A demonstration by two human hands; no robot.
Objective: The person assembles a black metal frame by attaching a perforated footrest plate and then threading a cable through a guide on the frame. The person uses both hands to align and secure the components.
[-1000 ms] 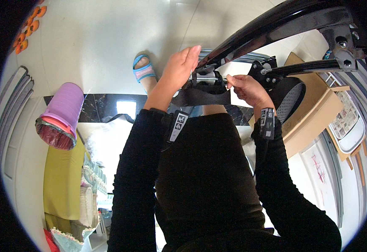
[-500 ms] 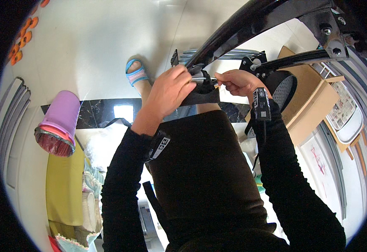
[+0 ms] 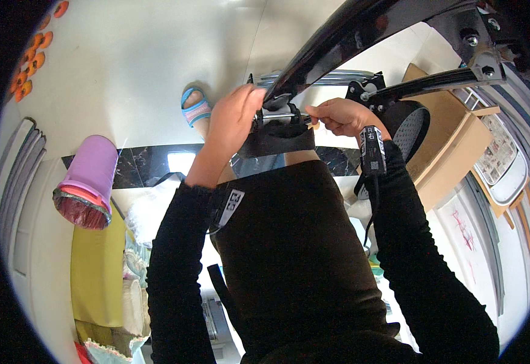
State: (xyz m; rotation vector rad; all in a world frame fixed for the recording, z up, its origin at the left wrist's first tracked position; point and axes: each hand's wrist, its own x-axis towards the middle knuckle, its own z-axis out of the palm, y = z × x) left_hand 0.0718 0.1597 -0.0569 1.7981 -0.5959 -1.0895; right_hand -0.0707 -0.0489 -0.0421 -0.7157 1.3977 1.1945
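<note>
A black metal frame with a thick curved tube slants down from the upper right. Below its lower end, a thin silver rod lies crosswise in a black bracket. My left hand is at the rod's left end, fingers bent inward and partly hidden behind the hand. Close to the rod's right end, my right hand pinches with thumb and forefinger. Whatever lies between those fingertips is too small to make out; a small dark piece shows just below them.
A black textured pedal-like part and an opened cardboard box are at the right. Silver tubes lie behind the bracket. A purple bin lies to the left, near an olive cushion. My slippered foot rests beyond my left arm.
My left hand has shifted left and up, uncovering more of the silver rod and bracket. My right hand has moved slightly left, still pinching.
</note>
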